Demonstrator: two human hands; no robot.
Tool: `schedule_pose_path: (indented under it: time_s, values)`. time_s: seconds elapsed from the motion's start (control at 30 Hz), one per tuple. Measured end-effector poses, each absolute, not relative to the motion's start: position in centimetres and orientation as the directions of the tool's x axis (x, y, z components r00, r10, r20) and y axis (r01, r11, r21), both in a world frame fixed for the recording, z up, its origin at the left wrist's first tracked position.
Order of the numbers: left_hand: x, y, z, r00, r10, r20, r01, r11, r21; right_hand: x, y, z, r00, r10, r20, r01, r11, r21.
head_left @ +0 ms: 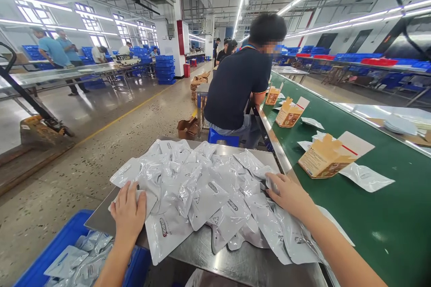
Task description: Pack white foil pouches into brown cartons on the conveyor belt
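Pressing my left hand (128,215) open and flat on the foil pouches (205,197) heaped on the steel table (242,264), lower centre of the frame, keeps the pile steady. My right hand (289,195) sits at its right edge — whether it grips, I cannot tell.

The silvery-white foil pouches (202,193) bear grey print, above a blue plastic crate (77,222) and beside a green conveyor belt (387,233).

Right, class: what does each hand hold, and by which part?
The right hand seems to pinch the edge of a silver foil pouch; the left hand lies flat on another pouch, gripping nothing.
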State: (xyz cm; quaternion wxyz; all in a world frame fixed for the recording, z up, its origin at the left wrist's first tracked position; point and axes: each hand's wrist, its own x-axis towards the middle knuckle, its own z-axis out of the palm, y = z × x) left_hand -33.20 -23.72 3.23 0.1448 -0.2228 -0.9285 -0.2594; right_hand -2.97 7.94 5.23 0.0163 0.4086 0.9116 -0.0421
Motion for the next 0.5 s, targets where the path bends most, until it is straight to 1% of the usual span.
schedule_pose_path:
  time_s: [0.13,0.23,0.33,0.4,0.43,0.5]
  values:
    - [-34.8,-23.9,3.3,-0.823,0.424,0.378,0.561,0.713,0.421,-3.5,7.4,6.3,-0.627,0.779,-0.033,0.779,0.625,-0.052]
    - [-35.2,-24.3,3.4,-0.805,0.418,0.421,0.583,0.687,0.433,-3.6,6.6,7.2,-0.581,0.814,0.029,0.812,0.581,-0.055]
    - [-35.1,-24.9,3.4,-0.770,0.328,0.546,0.595,0.677,0.433,-3.7,5.2,8.4,-0.510,0.851,0.123,0.850,0.521,-0.081]
    - [-34.9,-25.4,3.4,-0.719,0.257,0.645,0.624,0.648,0.437,-4.1,4.1,9.2,-0.482,0.862,0.156,0.851,0.503,-0.149]
    - [-34.8,-25.7,3.5,-0.712,0.215,0.668,0.621,0.636,0.458,-4.4,3.6,9.5,-0.488,0.860,0.153,0.839,0.510,-0.191]
    - [-34.5,-26.0,3.8,-0.747,0.162,0.645,0.577,0.640,0.507,-5.0,2.8,9.9,-0.539,0.835,0.111,0.793,0.547,-0.269]
